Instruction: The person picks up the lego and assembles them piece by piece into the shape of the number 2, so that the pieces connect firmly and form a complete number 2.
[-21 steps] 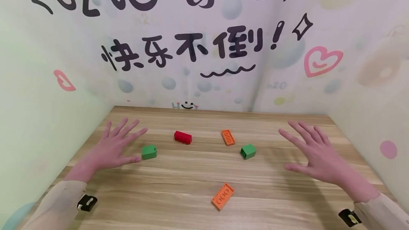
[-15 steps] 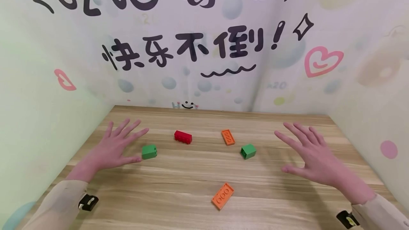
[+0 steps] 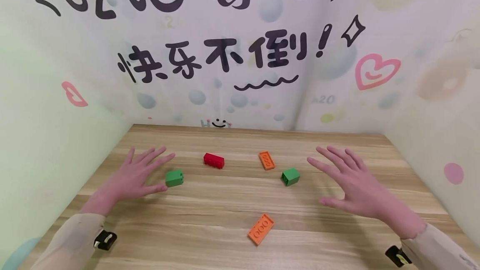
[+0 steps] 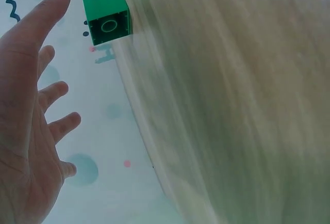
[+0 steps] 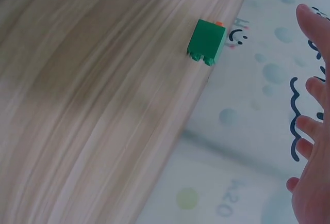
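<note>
My left hand (image 3: pixel 136 174) hovers over the wooden table (image 3: pixel 210 203) with fingers spread, holding nothing; its thumb tip is just left of a green brick (image 3: pixel 174 178) (image 4: pixel 107 14). Spread the same way and empty, my right hand (image 3: pixel 350 182) is a little right of a second green brick (image 3: pixel 291 176) (image 5: pixel 206 42). Between the hands lie a red brick (image 3: pixel 214 160), a flat orange brick (image 3: pixel 266 160) behind, and another orange brick (image 3: pixel 261 229) nearer to me.
Patterned walls (image 3: pixel 240 53) with black lettering close the table on the left, back and right. Each sleeve carries a small black wrist device (image 3: pixel 104 240).
My right hand has drifted left toward the second green brick. The left hand has lowered slightly and stays beside the first green brick. No brick has moved.
</note>
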A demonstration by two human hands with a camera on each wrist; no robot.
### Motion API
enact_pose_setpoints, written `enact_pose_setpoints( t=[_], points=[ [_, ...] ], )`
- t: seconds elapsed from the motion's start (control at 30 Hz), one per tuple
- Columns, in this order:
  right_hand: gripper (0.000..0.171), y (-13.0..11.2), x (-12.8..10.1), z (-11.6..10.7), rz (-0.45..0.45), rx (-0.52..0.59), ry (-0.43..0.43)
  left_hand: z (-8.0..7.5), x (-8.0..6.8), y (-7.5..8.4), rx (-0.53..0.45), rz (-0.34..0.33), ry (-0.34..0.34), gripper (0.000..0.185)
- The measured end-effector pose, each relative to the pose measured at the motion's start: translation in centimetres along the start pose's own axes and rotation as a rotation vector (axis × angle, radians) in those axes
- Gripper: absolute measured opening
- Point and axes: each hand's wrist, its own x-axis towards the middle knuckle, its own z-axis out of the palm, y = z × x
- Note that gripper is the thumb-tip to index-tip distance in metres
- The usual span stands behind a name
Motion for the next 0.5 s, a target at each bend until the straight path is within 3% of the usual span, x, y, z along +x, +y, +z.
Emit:
enact_pose_setpoints(
  t=[0.5],
  points=[
    [0.095, -2.7, 1.2, 1.0, -0.057, 0.039, -0.042, 0.2, 0.1, 0.5, -0.112, 0.050, -0.024, 0.086]
  ],
)
